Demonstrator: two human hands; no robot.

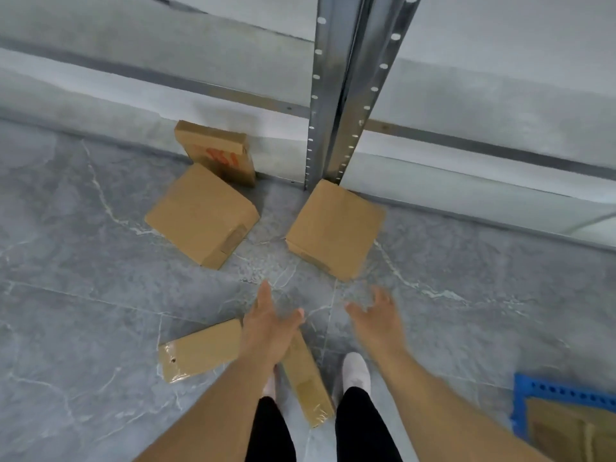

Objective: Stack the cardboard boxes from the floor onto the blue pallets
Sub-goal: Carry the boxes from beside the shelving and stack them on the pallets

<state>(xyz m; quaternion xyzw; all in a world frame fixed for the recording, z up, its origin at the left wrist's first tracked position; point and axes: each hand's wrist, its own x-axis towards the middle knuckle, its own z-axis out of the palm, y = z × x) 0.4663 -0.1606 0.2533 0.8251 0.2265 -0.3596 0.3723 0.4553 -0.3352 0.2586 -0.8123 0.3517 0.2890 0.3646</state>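
Observation:
Several brown cardboard boxes lie on the grey floor. One square box [333, 228] sits by the foot of the metal post, another [200, 215] to its left, and a flat box with red print [216, 151] leans against the wall. A flat box [196, 351] lies near my feet, and a narrow one [308, 378] lies between them. My left hand [270, 328] and my right hand [376, 318] both reach forward, fingers spread, holding nothing, short of the square box. A corner of a blue pallet [563, 391] with cardboard on it shows at the lower right.
A perforated metal shelf post [336, 95] rises straight ahead, with shelf rails [466, 138] running left and right along the pale wall. My white shoes [356, 371] stand on the marbled grey floor [83, 295].

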